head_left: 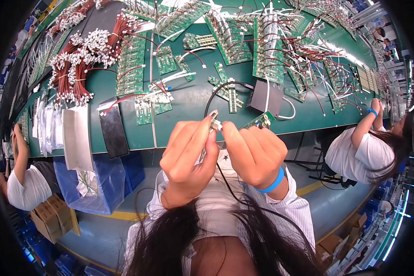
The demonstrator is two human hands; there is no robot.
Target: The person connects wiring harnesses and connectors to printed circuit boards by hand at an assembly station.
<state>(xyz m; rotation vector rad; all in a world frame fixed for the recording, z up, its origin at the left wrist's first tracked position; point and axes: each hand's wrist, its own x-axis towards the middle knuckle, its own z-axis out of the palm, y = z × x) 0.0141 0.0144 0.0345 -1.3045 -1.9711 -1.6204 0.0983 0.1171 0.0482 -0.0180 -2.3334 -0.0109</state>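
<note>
My left hand (pixel 188 149) is closed in a pinch at the table's front edge, its thumb and forefinger on a small part whose kind I cannot make out. Between the two hands a small white connector (pixel 217 125) shows. My right hand (pixel 255 154), with a blue band at the wrist, is closed with its fingertips meeting that connector. Just beyond the right knuckles is a green circuit board (pixel 264 120) with a pale wire loop; whether the fingers touch it is hidden. A black cable (pixel 209 99) curves from a dark box (pixel 266 95) and passes behind my hands.
Green board panels (pixel 269 50) with wires cover the far table. Bundles of red wires (pixel 73 76) with white plugs lie at left, near a black tray (pixel 113 129). A blue bin (pixel 89 184) with a clear liner stands below. Co-workers sit left and right (pixel 361 149).
</note>
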